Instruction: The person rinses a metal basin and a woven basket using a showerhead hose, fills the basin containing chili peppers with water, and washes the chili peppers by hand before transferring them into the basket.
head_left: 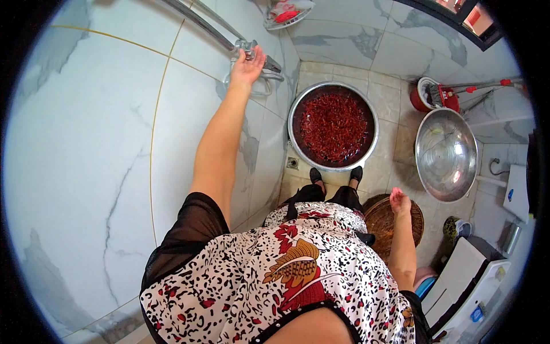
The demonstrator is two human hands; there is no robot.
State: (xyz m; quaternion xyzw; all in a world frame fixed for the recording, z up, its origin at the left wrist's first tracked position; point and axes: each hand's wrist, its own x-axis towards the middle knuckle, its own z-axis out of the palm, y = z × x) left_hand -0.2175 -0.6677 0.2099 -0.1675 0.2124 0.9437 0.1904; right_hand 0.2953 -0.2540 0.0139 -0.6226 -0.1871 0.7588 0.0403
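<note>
My left hand [247, 69] reaches to the wall beside a chrome tap [246, 49], palm in sight and fingers stretched out. Whether the fingertips touch the tap, I cannot tell. My right hand [400, 202] hangs with fingers loosely bent above a round woven basket [412, 229], apart from it and holding nothing visible. On the floor in front of my feet stands a large metal basin [374, 112], full of what look like red chili peppers [333, 125] in dark liquid.
A big shiny metal bowl [447, 155] leans at the right. Behind it are a red bucket [421, 96] and long handles [487, 85]. A floor drain [293, 163] lies left of my feet. A corner shelf [289, 14] hangs above. A white appliance [458, 281] stands at lower right.
</note>
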